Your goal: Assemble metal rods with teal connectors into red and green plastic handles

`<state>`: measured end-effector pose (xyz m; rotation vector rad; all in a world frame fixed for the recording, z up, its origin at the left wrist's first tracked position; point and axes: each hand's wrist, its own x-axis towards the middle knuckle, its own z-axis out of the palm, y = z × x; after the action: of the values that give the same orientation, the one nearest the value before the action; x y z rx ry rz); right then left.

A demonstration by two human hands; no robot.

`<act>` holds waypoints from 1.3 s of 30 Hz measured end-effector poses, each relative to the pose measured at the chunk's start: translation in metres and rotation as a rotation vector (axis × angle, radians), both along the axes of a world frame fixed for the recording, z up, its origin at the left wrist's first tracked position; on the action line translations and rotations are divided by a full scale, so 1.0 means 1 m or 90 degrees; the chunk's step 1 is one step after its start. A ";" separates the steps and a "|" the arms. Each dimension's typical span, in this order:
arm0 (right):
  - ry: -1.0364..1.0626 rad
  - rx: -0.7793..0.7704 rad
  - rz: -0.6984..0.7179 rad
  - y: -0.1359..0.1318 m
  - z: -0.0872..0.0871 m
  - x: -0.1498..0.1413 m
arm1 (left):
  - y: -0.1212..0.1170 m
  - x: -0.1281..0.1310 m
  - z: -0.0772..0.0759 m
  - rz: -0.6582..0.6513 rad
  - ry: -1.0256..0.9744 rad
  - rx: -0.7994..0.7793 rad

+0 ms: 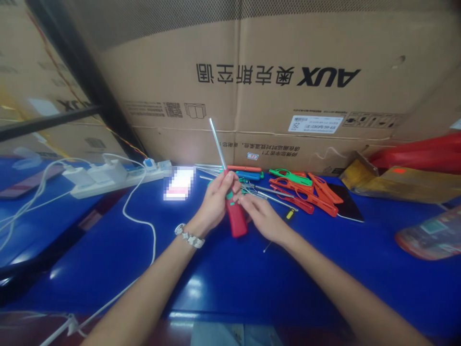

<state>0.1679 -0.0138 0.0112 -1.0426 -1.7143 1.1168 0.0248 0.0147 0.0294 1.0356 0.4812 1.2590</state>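
A long-necked gas lighter [237,222] with a red handle, green parts and a thin metal tube is tilted upward over the table. My left hand [215,201] is wrapped round its upper handle. At the lighter's right side, the fingers of my right hand [264,215] are pinched together near the green part; what lies between those fingertips is hidden. Under my right wrist a small screwdriver [290,214] with a yellow handle shows partly. Beyond my hands lie several orange and red lighter shells [306,191], a green shell [291,177] and thin metal tubes [275,196].
On the blue table [216,283], a white power strip [118,180] with cables stands left, beside a bright phone screen [179,183]. A dark tablet [347,204] and a clear plastic jar [430,235] are at right. A large cardboard box [252,43] walls off the back.
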 end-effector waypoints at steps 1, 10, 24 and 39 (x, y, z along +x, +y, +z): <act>0.003 -0.043 0.036 -0.002 -0.003 -0.003 | 0.001 0.000 -0.001 0.002 -0.029 -0.032; -0.102 0.006 -0.056 -0.010 -0.010 -0.001 | 0.009 -0.010 -0.009 -0.003 0.010 -0.152; -0.460 0.204 -0.222 -0.019 -0.004 -0.007 | 0.005 -0.002 -0.011 0.086 -0.122 -0.081; -0.581 0.277 -0.269 -0.017 -0.004 -0.008 | -0.005 0.008 -0.007 0.155 -0.132 -0.119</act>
<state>0.1595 -0.0309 0.0072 -1.6450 -2.1133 -0.0678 0.0324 0.0099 0.0228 0.6951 0.5641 1.4896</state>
